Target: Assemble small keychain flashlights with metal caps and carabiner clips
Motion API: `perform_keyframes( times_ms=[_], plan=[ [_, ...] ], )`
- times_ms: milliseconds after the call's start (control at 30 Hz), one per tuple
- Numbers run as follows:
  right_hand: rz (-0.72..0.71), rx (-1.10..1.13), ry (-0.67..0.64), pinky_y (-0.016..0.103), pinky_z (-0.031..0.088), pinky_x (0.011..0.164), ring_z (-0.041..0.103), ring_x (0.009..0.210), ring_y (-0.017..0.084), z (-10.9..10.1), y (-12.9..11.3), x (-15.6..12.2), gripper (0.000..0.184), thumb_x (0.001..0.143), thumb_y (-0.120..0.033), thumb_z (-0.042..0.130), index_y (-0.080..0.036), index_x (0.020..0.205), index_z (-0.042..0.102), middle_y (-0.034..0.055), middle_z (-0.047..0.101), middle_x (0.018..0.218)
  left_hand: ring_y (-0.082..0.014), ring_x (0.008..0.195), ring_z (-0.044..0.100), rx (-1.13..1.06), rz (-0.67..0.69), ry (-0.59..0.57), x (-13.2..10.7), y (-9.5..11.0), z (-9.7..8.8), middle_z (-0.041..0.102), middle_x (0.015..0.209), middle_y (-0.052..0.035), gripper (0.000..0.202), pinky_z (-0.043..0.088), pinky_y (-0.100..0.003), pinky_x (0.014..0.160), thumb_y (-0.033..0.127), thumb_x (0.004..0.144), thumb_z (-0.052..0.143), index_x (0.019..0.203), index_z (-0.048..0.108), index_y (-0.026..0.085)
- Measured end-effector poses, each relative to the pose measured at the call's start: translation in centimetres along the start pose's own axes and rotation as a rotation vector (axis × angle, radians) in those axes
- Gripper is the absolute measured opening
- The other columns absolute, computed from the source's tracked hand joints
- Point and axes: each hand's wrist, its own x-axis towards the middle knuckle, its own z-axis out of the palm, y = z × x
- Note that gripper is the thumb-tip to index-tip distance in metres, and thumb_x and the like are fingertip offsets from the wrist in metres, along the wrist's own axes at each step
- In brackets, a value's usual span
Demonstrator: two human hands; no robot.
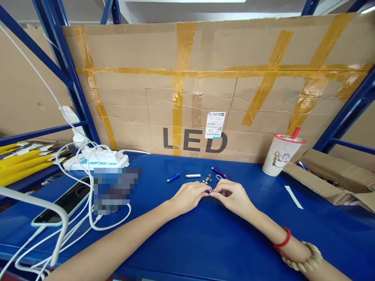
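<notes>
My left hand (190, 197) and my right hand (233, 196) meet over the blue tabletop, fingertips pinched on a small purple metal tube (209, 191), mostly hidden by the fingers. Just beyond them lie several small silver button cells (206, 179). A purple pen-like tube (219, 171) with a purple cord rests behind my right hand, near a small white ring (218, 177). Farther left are a silver tube (193, 176) and a blue tube (173, 178), both lying flat.
White cables (90, 195) tangle at left around a phone (66, 203) and a power strip (102, 162). A paper cup (279, 156) with a red straw stands at right, beside an open cardboard box (319, 177) and a white strip (293, 197). Taped cardboard (131, 105) walls the back.
</notes>
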Motion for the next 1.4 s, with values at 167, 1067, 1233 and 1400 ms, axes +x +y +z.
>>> perform_keyframes(
  times_ms=[167,1067,1233,1400],
  plan=[
    [0.029,0.014,0.022,0.021,0.037,0.043,0.049,0.047,0.008,0.2,0.1,0.1,0.025,0.077,-0.039,0.060,-0.019,0.063,0.063,0.0010,0.060,0.066,-0.0146,0.099,0.058,-0.057,-0.048,-0.002,0.2,0.5,-0.5,0.061,0.110,-0.0020,0.023,0.045,-0.026,0.085,0.024,0.093,0.036,0.111,0.050,0.021],
    [-0.081,0.038,0.076,0.020,0.044,0.047,0.051,0.049,0.007,-0.8,0.3,0.2,0.020,0.077,-0.039,0.061,-0.022,0.072,0.071,0.0013,0.063,0.074,-0.0168,0.091,0.060,-0.035,-0.085,-0.040,0.1,0.7,-0.8,0.062,0.100,-0.0033,0.018,0.047,-0.026,0.076,0.019,0.092,0.033,0.103,0.048,0.019],
    [-0.021,0.073,0.056,0.021,0.041,0.046,0.050,0.050,0.009,-0.7,0.1,0.1,0.020,0.073,-0.040,0.065,-0.022,0.069,0.070,0.0013,0.063,0.068,-0.0163,0.092,0.060,-0.060,-0.046,-0.033,0.0,0.7,-0.7,0.063,0.103,-0.0033,0.017,0.047,-0.026,0.077,0.021,0.093,0.033,0.103,0.047,0.019],
    [0.019,0.072,0.047,0.022,0.041,0.045,0.049,0.048,0.009,-0.6,0.1,-0.1,0.023,0.073,-0.042,0.064,-0.021,0.066,0.069,0.0021,0.062,0.067,-0.0176,0.094,0.061,-0.060,-0.032,-0.022,-0.1,0.7,-0.7,0.063,0.102,-0.0052,0.013,0.047,-0.027,0.078,0.021,0.092,0.037,0.099,0.047,0.018]
  ],
)
